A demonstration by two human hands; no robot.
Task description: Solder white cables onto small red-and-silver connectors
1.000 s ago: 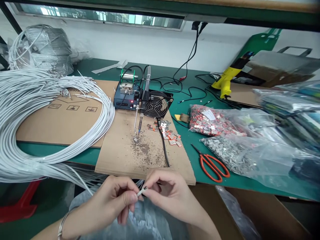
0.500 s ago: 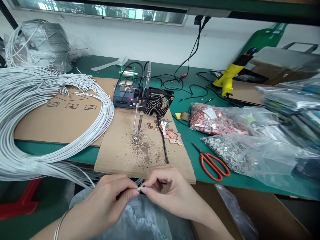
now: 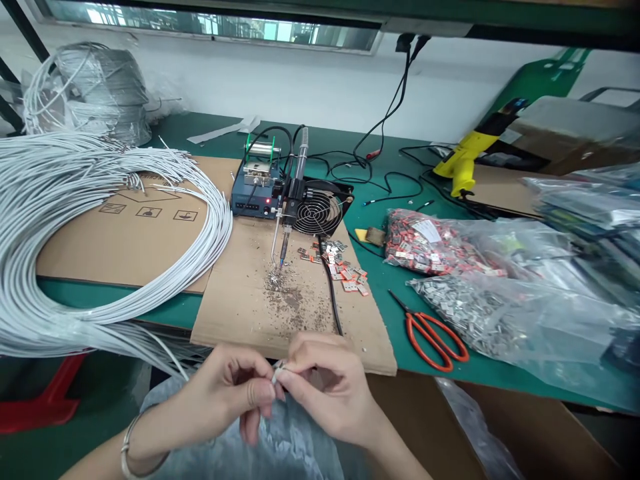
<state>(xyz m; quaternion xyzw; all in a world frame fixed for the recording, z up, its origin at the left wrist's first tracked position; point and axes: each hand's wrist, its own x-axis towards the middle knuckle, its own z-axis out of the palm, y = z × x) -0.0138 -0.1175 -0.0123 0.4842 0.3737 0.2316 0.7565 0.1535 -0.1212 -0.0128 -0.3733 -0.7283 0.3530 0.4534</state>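
In front of my lap, my left hand [image 3: 245, 387] and my right hand [image 3: 317, 383] meet, fingertips almost touching. Between their thumbs and forefingers is the short white end of a cable [image 3: 278, 371]; its tip is mostly covered by my fingers. Both hands are closed in a pinch, with the left hand's lower fingers curled loosely beneath. A large coil of white cables [image 3: 200, 253] lies to the left, and some strands run behind my left wrist. Just beyond my hands is a cardboard sheet [image 3: 235, 320] strewn with dark specks and solder bits.
A soldering station [image 3: 254, 200] with an upright soldering iron [image 3: 300, 167] stands ahead, beside a black fan [image 3: 320, 210]. Small metal pieces with orange parts [image 3: 350, 273] lie right of it. Orange-handled scissors [image 3: 433, 337], bags of parts [image 3: 430, 243] and a yellow heat gun [image 3: 465, 160] are farther right.
My left hand has turned, its thumb now flatter and its lower fingers dropped into view. The pinched white end has tilted from nearly level to steeper. The view has shifted slightly.
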